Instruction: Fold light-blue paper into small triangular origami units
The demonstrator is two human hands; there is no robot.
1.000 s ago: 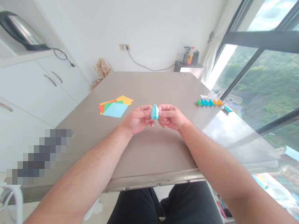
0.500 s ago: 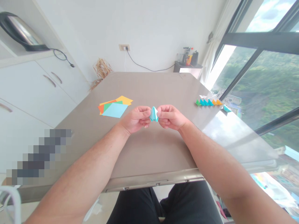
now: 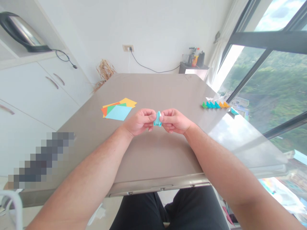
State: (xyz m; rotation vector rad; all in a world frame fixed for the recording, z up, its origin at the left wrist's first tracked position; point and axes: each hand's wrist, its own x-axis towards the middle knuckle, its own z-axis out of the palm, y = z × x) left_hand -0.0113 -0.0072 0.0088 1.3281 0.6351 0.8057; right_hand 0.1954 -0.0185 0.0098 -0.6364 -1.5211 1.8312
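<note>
A small turquoise folded paper [image 3: 157, 119] is over the near half of a grey-brown bench [image 3: 155, 156], midway across it. The left hand [image 3: 140, 122] and right hand [image 3: 174, 121] each have their grip pinched on one side of it, thumbs uppermost. On the bench's left part lie overlapping paper sheets [image 3: 118, 112] (yellow, orange, green, pale blue). Along the bench's right edge stands a row of folded pieces [image 3: 212, 105] in green, blue and orange; beyond that edge, a window [image 3: 275, 83].

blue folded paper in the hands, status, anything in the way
Left hand, right hand: both pinching blue folded paper. Coloured sheets beside left hand, none between hands.
</note>
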